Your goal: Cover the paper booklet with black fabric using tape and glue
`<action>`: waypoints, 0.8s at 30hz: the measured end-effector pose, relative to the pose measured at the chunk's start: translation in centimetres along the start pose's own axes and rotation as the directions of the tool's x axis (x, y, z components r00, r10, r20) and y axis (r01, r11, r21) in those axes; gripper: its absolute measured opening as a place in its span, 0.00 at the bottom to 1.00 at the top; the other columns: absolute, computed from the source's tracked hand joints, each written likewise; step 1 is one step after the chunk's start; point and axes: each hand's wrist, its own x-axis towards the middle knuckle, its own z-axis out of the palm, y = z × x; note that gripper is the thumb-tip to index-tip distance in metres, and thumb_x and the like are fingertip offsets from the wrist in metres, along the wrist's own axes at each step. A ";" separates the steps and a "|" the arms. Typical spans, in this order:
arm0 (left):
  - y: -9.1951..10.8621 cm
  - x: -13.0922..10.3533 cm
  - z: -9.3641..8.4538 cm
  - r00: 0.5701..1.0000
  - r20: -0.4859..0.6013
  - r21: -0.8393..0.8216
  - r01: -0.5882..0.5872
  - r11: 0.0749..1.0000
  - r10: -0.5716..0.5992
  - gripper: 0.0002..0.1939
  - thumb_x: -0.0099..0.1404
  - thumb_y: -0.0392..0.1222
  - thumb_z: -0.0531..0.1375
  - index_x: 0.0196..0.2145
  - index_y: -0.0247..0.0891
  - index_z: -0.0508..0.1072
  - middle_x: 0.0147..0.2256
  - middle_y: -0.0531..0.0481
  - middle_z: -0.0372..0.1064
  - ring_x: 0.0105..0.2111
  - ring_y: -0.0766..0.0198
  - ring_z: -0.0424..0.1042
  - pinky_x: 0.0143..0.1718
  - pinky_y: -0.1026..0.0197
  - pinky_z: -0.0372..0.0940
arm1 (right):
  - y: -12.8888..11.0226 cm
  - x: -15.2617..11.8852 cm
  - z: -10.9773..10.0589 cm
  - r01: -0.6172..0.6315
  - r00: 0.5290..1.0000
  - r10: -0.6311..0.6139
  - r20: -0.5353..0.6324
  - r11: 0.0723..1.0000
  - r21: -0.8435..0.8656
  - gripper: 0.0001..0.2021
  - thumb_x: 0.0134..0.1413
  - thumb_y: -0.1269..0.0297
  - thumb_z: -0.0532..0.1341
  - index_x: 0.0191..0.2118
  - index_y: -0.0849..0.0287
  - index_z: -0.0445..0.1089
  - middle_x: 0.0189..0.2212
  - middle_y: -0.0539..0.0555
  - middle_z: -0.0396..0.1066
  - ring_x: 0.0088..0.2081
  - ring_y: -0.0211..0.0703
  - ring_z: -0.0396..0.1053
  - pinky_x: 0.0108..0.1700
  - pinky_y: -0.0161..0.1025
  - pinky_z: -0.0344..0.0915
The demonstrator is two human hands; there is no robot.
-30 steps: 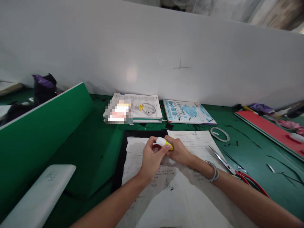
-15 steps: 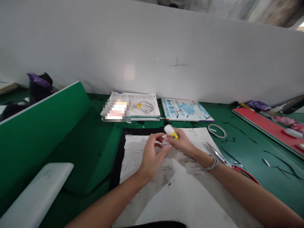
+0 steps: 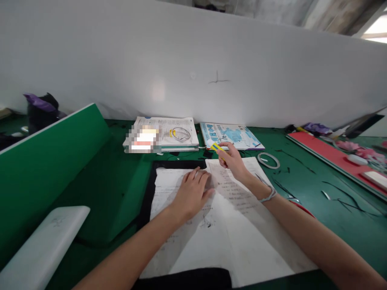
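Observation:
A yellow glue stick (image 3: 217, 148) with a white end is gripped in my right hand (image 3: 234, 162), raised above the far edge of the paper. My left hand (image 3: 192, 194) lies palm down on the large written-on sheet of paper (image 3: 250, 245), fingers stretched out; whether anything is under it is hidden. Beneath the sheet is a black piece of material (image 3: 189, 280), showing at the left and the near edge. Scissors with red handles (image 3: 303, 209) are partly covered by my right forearm.
Behind the paper lie a stack of printed papers (image 3: 169, 143) and a blue-and-white booklet (image 3: 248, 139). A ring-shaped roll (image 3: 274, 166) and black scraps are at the right, near a red board (image 3: 317, 155). A green panel (image 3: 45, 169) and white object (image 3: 51, 245) stand left.
My left hand has come down flat on the paper from a curled, raised pose. My right hand has moved away from it, still holding the glue stick. The view has shifted slightly right.

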 end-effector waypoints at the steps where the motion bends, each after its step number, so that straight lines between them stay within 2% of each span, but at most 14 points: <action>1: -0.2 0.1 0.1 1.000 0.016 0.000 -0.006 1.000 0.006 0.23 0.71 0.49 0.49 0.59 0.38 0.59 0.61 0.45 0.59 0.65 0.49 0.47 0.62 0.42 0.48 | -0.1 -0.1 0.0 0.003 1.000 -0.003 0.002 1.000 -0.019 0.16 0.51 0.53 0.63 0.41 0.53 0.59 0.13 0.38 0.56 0.14 0.30 0.50 0.17 0.29 0.47; 4: -0.4 0.2 0.3 0.999 0.050 0.013 0.001 1.000 -0.002 0.26 0.71 0.50 0.47 0.64 0.40 0.53 0.64 0.48 0.55 0.67 0.48 0.41 0.64 0.35 0.40 | -0.1 -0.3 0.2 0.007 1.000 -0.006 0.017 0.999 -0.044 0.16 0.52 0.53 0.62 0.41 0.54 0.60 0.12 0.38 0.57 0.14 0.30 0.51 0.17 0.29 0.48; 6: -0.4 0.2 0.5 0.999 0.052 0.028 0.015 1.000 -0.016 0.27 0.71 0.52 0.46 0.65 0.41 0.52 0.64 0.48 0.54 0.67 0.47 0.41 0.64 0.34 0.39 | -0.1 -0.4 0.3 0.008 1.000 -0.006 0.019 0.998 -0.066 0.16 0.52 0.53 0.62 0.42 0.54 0.60 0.12 0.38 0.58 0.14 0.30 0.51 0.17 0.29 0.49; 9: -0.5 0.2 0.5 0.998 0.050 0.060 0.036 0.998 -0.039 0.29 0.71 0.54 0.47 0.65 0.41 0.52 0.66 0.46 0.51 0.67 0.46 0.41 0.64 0.35 0.39 | 0.0 -0.4 0.2 0.010 1.000 -0.009 0.009 0.995 -0.102 0.16 0.52 0.52 0.62 0.42 0.54 0.62 0.13 0.39 0.58 0.14 0.30 0.53 0.17 0.29 0.50; 13: -1.3 0.6 0.1 0.997 0.038 0.090 0.061 0.994 -0.064 0.29 0.70 0.57 0.46 0.63 0.40 0.57 0.65 0.44 0.52 0.67 0.47 0.43 0.64 0.36 0.41 | -0.3 -0.4 -0.2 0.069 0.997 -0.071 -0.006 0.985 -0.159 0.15 0.52 0.53 0.63 0.42 0.55 0.65 0.14 0.41 0.60 0.15 0.31 0.55 0.18 0.30 0.52; 18: -2.1 1.6 -0.4 0.999 0.042 0.075 0.022 0.997 -0.025 0.29 0.70 0.58 0.46 0.59 0.36 0.63 0.65 0.42 0.52 0.67 0.49 0.42 0.64 0.37 0.43 | -0.5 -0.4 -0.4 0.117 0.990 -0.127 -0.064 0.983 -0.141 0.15 0.52 0.54 0.64 0.42 0.56 0.67 0.15 0.42 0.60 0.15 0.31 0.55 0.18 0.31 0.51; 24: -2.4 2.1 0.1 0.999 0.053 0.089 0.008 0.996 -0.013 0.32 0.69 0.58 0.47 0.62 0.33 0.59 0.65 0.41 0.50 0.67 0.49 0.41 0.64 0.38 0.42 | -0.2 -0.4 -0.4 0.125 0.991 -0.131 -0.034 0.982 -0.141 0.14 0.53 0.54 0.63 0.42 0.56 0.67 0.14 0.42 0.59 0.15 0.31 0.55 0.18 0.31 0.52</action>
